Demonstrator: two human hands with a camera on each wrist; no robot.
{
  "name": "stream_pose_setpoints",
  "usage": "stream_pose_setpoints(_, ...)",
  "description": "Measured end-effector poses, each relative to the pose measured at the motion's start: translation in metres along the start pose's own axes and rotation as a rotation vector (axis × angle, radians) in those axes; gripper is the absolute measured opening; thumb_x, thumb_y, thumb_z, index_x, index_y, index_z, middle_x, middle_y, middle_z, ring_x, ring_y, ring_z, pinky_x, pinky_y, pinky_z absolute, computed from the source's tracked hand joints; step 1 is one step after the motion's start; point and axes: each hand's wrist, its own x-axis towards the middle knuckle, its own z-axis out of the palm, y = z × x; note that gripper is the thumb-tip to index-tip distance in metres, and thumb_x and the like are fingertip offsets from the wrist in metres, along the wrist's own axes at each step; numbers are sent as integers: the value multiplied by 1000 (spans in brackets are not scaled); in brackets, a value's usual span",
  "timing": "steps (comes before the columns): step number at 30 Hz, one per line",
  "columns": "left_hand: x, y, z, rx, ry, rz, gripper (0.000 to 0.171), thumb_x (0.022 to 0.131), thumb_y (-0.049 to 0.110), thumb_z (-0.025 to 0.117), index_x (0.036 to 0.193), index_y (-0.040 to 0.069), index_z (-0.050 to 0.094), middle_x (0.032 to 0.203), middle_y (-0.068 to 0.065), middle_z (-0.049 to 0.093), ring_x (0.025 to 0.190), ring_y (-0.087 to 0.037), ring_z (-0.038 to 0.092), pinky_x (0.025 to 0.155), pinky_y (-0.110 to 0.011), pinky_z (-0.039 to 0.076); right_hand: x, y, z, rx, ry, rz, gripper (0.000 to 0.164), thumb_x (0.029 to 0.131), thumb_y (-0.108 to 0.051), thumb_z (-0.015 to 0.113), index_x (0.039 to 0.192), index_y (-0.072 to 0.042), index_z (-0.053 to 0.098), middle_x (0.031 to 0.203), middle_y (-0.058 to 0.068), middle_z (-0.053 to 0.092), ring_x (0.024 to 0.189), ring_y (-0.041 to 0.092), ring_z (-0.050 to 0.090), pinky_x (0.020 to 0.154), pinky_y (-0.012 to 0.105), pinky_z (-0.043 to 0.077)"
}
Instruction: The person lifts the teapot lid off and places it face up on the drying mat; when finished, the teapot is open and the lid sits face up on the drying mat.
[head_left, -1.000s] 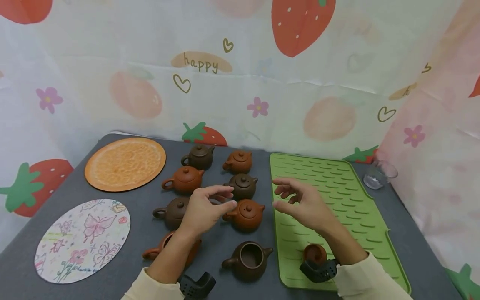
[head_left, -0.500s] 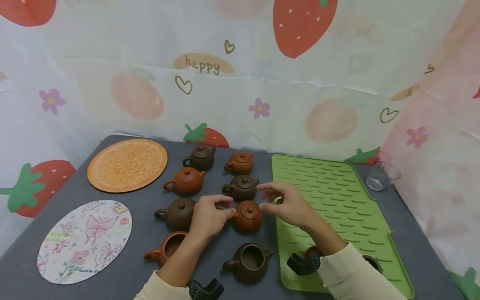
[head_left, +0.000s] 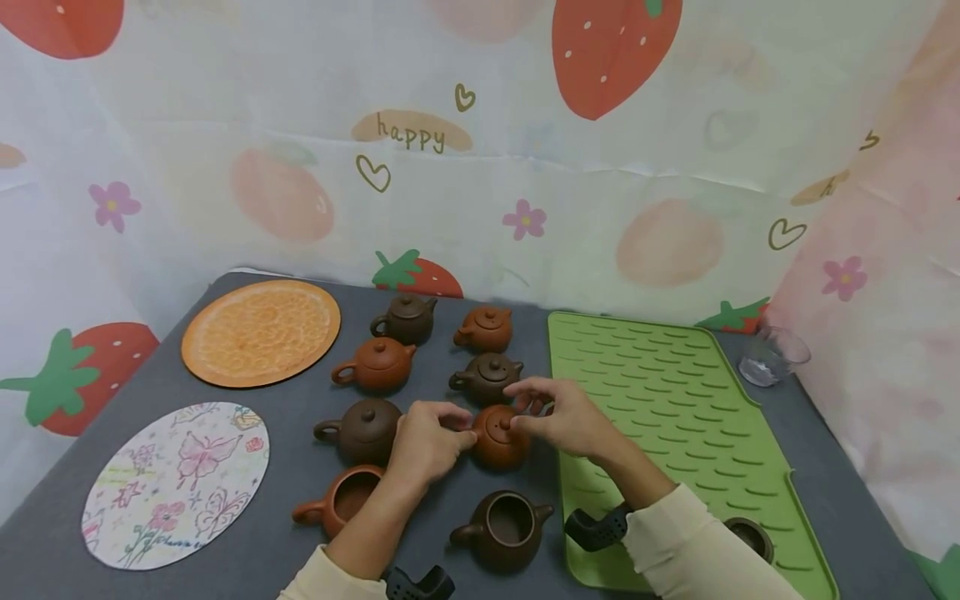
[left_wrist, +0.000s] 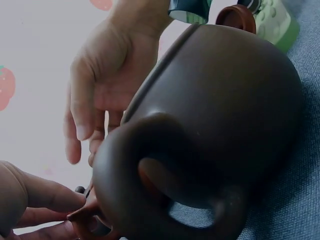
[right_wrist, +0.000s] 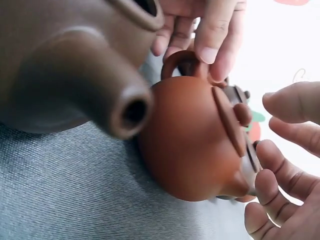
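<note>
My left hand (head_left: 427,446) pinches the handle of a reddish-brown lidded teapot (head_left: 501,450), which stands on the table in the right-hand column. In the right wrist view, its thumb and fingers are at the top of that handle. My right hand (head_left: 566,417) is beside the same teapot, fingers loosely bent near the lid knob (right_wrist: 243,114) but apart from it in the right wrist view. In front stands an open dark-brown teapot (head_left: 487,542), large in the left wrist view. Behind is a dark lidded teapot (head_left: 487,379), close to my right fingertips.
More teapots stand to the left, including a lidless reddish one (head_left: 330,512) partly behind my left forearm. A green mat (head_left: 637,358) lies right, bearing a small dark round piece (head_left: 752,537). A glass cup (head_left: 768,358) and two round mats, orange (head_left: 258,333) and drawn-on (head_left: 176,483), lie around.
My right hand has moved left from over the green mat to the reddish-brown teapot. My left hand has come down to that teapot's handle and pinches it.
</note>
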Motion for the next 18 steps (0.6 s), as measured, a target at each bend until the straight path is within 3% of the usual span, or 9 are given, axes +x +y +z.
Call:
stream_pose_setpoints(8, 1, -1, 2, 57, 20, -15, 8, 77, 10, 82, 78, 16, 77, 80, 2, 66, 84, -21, 60, 72, -39, 49, 1, 5, 9, -40, -10, -23, 29, 89, -11, 70, 117, -3, 67, 95, 4, 60, 78, 22, 55, 61, 34, 48)
stream_pose_setpoints(18, 2, -2, 1, 54, 24, -24, 7, 78, 10, 81, 78, 16, 78, 79, 2, 67, 83, -21, 61, 72, -39, 50, 2, 2, 14, -138, 31, -85, 14, 88, -8, 72, 102, -8, 74, 88, 1, 54, 71, 19, 48, 59, 33, 44)
